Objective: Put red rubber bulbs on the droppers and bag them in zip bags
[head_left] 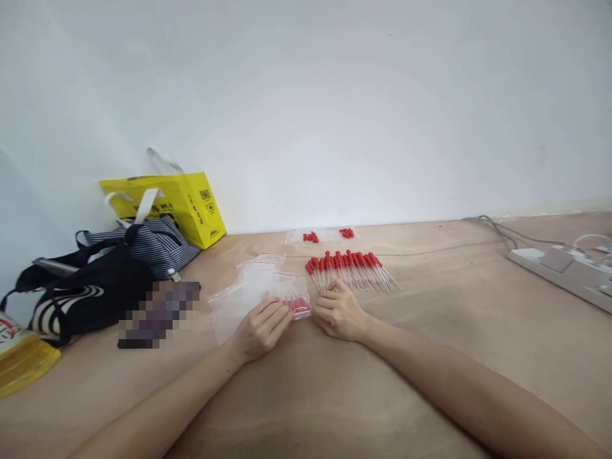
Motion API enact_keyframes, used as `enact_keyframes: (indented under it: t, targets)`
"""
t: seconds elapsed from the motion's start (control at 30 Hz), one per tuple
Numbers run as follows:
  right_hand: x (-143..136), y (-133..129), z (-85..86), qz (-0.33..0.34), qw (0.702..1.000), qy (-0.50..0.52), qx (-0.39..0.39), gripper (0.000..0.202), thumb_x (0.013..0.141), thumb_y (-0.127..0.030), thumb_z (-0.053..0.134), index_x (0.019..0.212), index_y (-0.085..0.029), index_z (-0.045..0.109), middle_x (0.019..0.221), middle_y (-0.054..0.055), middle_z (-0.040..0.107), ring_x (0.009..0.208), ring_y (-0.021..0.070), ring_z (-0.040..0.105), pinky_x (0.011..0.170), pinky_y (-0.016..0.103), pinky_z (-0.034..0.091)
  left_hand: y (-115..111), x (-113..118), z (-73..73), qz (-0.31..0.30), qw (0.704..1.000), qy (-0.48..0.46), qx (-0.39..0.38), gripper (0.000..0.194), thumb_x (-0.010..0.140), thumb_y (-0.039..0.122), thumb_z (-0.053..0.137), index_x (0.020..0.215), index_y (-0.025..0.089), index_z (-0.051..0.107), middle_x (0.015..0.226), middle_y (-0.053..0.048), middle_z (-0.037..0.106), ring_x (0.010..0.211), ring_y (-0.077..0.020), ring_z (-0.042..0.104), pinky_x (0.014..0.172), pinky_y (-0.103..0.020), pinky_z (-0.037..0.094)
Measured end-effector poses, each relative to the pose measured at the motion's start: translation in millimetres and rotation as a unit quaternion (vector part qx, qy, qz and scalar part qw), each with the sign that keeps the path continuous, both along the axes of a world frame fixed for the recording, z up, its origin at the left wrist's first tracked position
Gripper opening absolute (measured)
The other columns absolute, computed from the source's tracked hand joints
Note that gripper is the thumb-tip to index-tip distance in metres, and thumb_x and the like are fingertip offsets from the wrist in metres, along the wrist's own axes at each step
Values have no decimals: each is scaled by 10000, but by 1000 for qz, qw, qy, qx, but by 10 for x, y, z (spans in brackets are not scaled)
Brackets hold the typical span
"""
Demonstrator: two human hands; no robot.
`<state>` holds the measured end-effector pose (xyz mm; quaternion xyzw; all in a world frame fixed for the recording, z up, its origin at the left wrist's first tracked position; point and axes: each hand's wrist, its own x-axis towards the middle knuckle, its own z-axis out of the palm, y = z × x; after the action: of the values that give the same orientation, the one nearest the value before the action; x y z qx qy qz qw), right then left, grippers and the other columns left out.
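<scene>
A clear zip bag holds several red-bulbed droppers, their pale stems pointing away from me. My left hand is closed on the bag's left side, its fingers lying over the near edge. At the bag's right corner, my right hand is curled, thumb and fingers pinched at the edge; the fingertips are partly hidden. Just beyond my right hand lies a row of loose droppers, red bulbs toward the wall. Several flat clear bags overlap on the table under and beyond my left hand.
Near the wall lie bags with red bulbs showing. To the left are a yellow carrier bag, a striped pouch, a black bag, a blurred-out item and a bottle of yellow liquid. A power strip with cables is at right.
</scene>
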<state>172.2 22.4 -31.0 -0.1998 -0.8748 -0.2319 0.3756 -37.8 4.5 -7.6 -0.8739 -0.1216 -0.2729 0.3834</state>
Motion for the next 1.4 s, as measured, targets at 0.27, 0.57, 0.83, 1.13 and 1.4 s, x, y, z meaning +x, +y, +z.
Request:
enact_keyframes:
  t: [0.27,0.57,0.83,1.13,1.4]
  targets:
    - [9,17,-25,-7,1000,13,-25,229,765,-111,421,563,-153,520,520,-18,512,542,96,415,641,289,241,-45,-275,22,38,999,12,8,163,794,31,424,832,117,558,716,-57,640,672,-147,595,722,-329,519]
    - [32,31,-44,-34,994,11,-99,207,805,-141,424,703,-174,601,589,-10,578,584,104,460,647,295,228,-45,-262,27,135,972,-64,-183,178,854,122,334,875,164,506,846,-57,626,715,-132,604,608,-223,482]
    - [58,4,-55,-71,984,15,-165,210,830,-191,427,961,-172,590,805,43,633,699,144,509,662,291,252,474,-205,196,191,896,-133,-377,158,860,194,298,830,181,453,800,-35,583,755,-148,566,678,-268,441]
    - [65,3,-47,-67,979,4,-191,191,821,-169,424,926,-165,583,766,34,603,699,145,507,659,278,281,698,-244,75,221,894,-105,-375,164,825,224,333,715,182,447,690,-16,532,641,-150,519,604,-258,400]
    - [72,4,-40,-65,977,-1,-203,173,808,-162,439,896,-169,588,762,30,597,686,143,504,647,276,286,536,-577,303,412,800,-184,-396,157,710,294,446,765,181,541,927,-84,580,943,-262,513,800,-363,380]
